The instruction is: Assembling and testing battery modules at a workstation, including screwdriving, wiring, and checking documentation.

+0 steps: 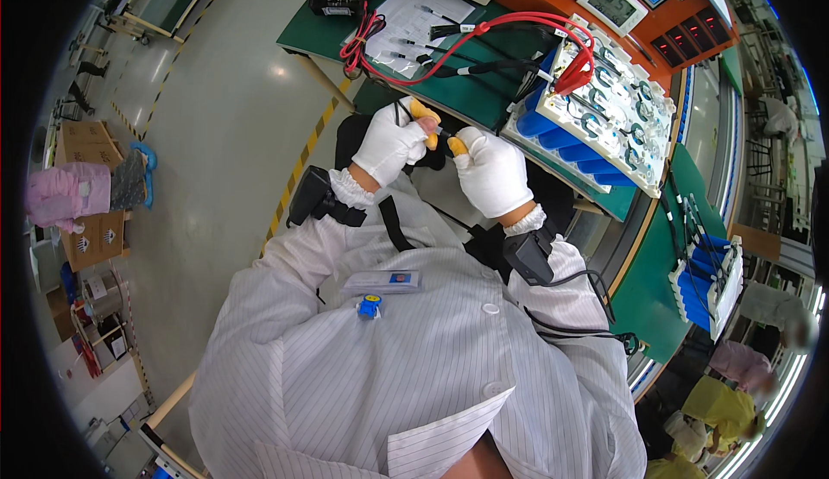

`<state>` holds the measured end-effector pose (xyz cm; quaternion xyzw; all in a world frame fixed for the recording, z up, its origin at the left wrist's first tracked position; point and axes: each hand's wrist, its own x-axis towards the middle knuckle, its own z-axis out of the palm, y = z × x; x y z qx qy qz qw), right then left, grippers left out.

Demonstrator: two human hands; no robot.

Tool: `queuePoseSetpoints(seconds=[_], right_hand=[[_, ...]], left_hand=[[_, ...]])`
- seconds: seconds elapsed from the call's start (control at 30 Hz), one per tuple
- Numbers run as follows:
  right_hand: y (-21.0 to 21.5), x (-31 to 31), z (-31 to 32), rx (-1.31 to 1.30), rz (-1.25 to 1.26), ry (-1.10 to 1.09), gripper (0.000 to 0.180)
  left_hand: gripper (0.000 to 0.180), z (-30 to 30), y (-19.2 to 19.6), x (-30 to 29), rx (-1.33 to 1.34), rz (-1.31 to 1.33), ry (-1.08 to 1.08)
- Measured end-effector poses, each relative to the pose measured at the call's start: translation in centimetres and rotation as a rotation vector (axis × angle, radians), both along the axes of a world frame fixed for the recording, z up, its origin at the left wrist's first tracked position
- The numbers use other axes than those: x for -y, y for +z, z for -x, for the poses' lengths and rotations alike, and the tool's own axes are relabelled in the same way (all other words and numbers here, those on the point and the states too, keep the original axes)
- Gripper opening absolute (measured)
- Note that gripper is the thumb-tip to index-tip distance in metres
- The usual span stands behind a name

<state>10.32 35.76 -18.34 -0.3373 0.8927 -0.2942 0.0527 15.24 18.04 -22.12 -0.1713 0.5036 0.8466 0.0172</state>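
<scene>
While a cable (445, 133) is pinched by left hand (393, 144) and right hand (495, 173) — connection unclear — leads (451, 71) are left at twelve o'clock.

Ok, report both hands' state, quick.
Left hand, in a yellow-tipped white fabric glove: closed, apparently pinching a thin black cable.
Right hand, gloved alike: closed, apparently on the same cable.

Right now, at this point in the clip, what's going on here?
A person in a striped coat and white gloves is holding a small dark cable-like piece between the left hand and right hand, in front of their body; its exact form is too small to tell. Ahead to the right, a blue-and-white block sits at the green table, with red leads reaching its top.
</scene>
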Motion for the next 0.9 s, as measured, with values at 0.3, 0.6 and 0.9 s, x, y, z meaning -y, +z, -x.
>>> queuePoseSetpoints(seconds=[0.3, 0.6, 0.9], right_hand=[[-0.4, 0.3, 0.1, 0.001, 0.017, 0.039, 0.014], [-1.5, -0.3, 0.2, 0.012, 0.227, 0.035, 0.012], [-0.1, -0.9, 0.1, 0.017, 0.456, 0.031, 0.017]], left_hand=[[0.007, 0.2, 0.2, -0.5, -0.015, 0.042, -0.024], [0.031, 0.0, -0.8, 0.4, -0.018, -0.326, -0.216], [0.054, 0.1, -2.5, 0.7, -0.009, -0.172, -0.216]])
